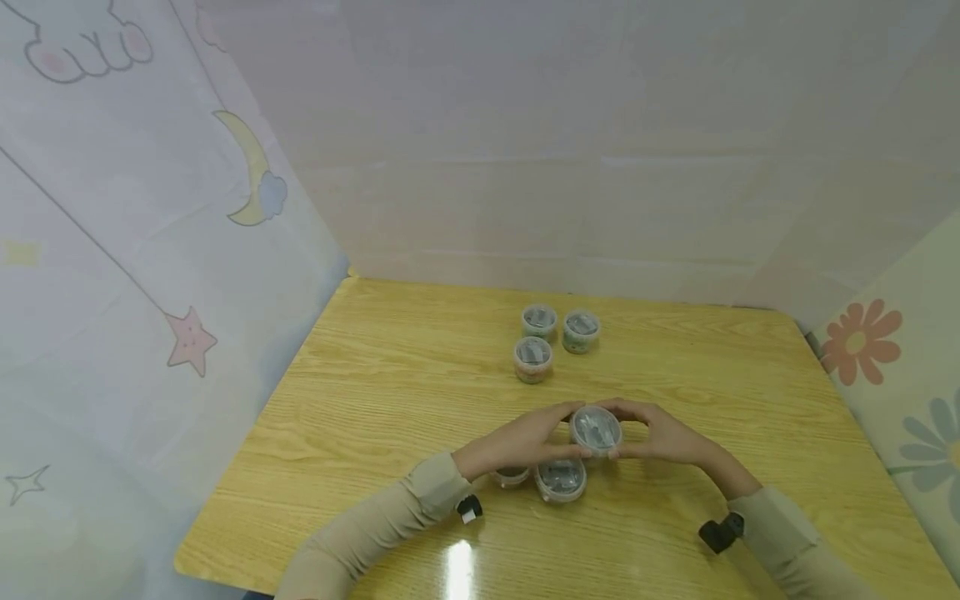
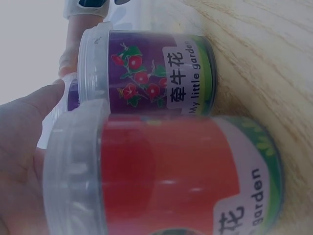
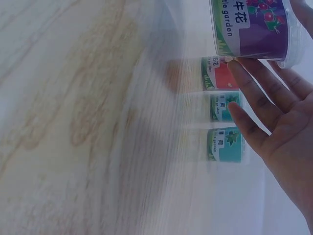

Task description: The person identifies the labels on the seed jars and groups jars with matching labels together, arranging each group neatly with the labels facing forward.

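1. The held purple tub (image 3: 257, 29), with flowers and "garden" lettering on its label, is between the person's two hands above the table's near half; whether its base touches the wood cannot be told. A packet shows through its clear lid (image 1: 596, 427).
2. At its left side, the left hand (image 1: 534, 437) pinches it, thumb on the near side and fingers on the far side.
3. At its right side, the right hand (image 1: 667, 433) grips it likewise between thumb and fingers, the fingers somewhat spread.
4. Just beside it, nearer the person and a little left, stands a second purple tub (image 1: 561, 481); whether the two touch is unclear.
5. Farther left of the held purple tub, partly hidden by the left hand in the head view, stands a near red tub (image 2: 166, 166).
6. Beyond it and to its left stands a far red tub (image 1: 532, 360); farther beyond are two teal tubs (image 1: 581, 332), side by side.
7. Under and around it spreads a yellow wood-grain table (image 1: 390, 358).
8. Well beyond it hangs a pale backdrop (image 1: 510, 167), with a moon (image 1: 251, 171) and star (image 1: 191, 342) printed to its left and flowers (image 1: 862, 342) to its right.
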A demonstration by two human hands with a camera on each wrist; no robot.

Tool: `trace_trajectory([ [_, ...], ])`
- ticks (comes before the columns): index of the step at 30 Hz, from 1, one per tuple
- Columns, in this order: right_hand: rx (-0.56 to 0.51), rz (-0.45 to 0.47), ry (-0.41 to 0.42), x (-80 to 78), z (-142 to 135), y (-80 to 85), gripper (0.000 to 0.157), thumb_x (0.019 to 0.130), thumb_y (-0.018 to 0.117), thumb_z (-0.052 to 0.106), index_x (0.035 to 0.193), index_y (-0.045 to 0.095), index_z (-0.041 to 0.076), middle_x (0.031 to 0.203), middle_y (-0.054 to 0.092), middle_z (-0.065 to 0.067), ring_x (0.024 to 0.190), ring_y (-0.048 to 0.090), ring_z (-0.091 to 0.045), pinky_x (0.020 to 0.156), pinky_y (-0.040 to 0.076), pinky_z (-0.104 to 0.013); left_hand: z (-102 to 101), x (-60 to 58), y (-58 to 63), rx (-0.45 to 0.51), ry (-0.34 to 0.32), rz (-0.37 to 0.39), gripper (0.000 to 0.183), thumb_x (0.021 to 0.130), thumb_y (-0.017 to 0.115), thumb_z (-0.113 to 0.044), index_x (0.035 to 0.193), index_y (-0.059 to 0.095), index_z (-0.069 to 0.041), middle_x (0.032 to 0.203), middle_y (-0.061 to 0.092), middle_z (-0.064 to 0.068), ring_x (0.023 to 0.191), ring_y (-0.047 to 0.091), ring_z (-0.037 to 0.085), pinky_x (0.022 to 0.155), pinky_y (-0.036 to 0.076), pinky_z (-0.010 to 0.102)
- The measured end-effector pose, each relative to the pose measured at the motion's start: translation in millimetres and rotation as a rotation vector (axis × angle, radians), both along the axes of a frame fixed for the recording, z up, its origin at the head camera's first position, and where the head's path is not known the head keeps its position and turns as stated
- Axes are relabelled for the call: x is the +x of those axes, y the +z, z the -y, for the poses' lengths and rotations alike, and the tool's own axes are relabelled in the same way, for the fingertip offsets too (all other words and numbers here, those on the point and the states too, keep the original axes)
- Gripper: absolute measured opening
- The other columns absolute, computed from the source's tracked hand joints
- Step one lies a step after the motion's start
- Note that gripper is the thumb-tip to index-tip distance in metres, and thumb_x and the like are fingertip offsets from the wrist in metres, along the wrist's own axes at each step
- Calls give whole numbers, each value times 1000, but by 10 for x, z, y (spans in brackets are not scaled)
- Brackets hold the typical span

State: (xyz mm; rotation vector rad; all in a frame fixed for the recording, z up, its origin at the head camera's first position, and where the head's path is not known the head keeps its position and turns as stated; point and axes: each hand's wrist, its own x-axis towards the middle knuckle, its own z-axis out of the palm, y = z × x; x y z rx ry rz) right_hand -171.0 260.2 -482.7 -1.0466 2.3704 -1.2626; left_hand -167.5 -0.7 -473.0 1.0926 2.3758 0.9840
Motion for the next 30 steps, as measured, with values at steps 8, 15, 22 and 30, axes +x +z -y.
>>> trace_trajectory([
  [8,9,-7,-5,-45,58,53,60,80,74,21,134,47,20,130,53,-1,115,51,-11,89,42,-61,40,-38,37,17,20,-21,77,85,51,-60,146,25,-22,142,41,-7,126,42,8,103,39,30],
  [15,30,-29,-16,-79,107,85,62,79,75,25,135,46,21,131,53,1,116,50,-12,90,45,-54,85,-69,44,66,9,-18,73,86,53,-57,146,26,-24,141,40,-10,125,42,5,103,39,27],
  [22,15,-15,-33,-119,142,110,63,79,75,25,135,46,22,132,52,1,116,50,-13,91,43,-57,125,-93,78,85,35,25,74,85,56,-55,146,26,-24,141,40,-9,125,43,7,102,40,31],
  [30,5,-7,-33,-182,198,169,64,80,74,25,136,44,22,133,51,-1,118,50,-22,92,41,-60,172,-134,131,118,68,44,75,82,59,-55,144,29,-26,142,39,-11,127,42,9,105,38,34],
])
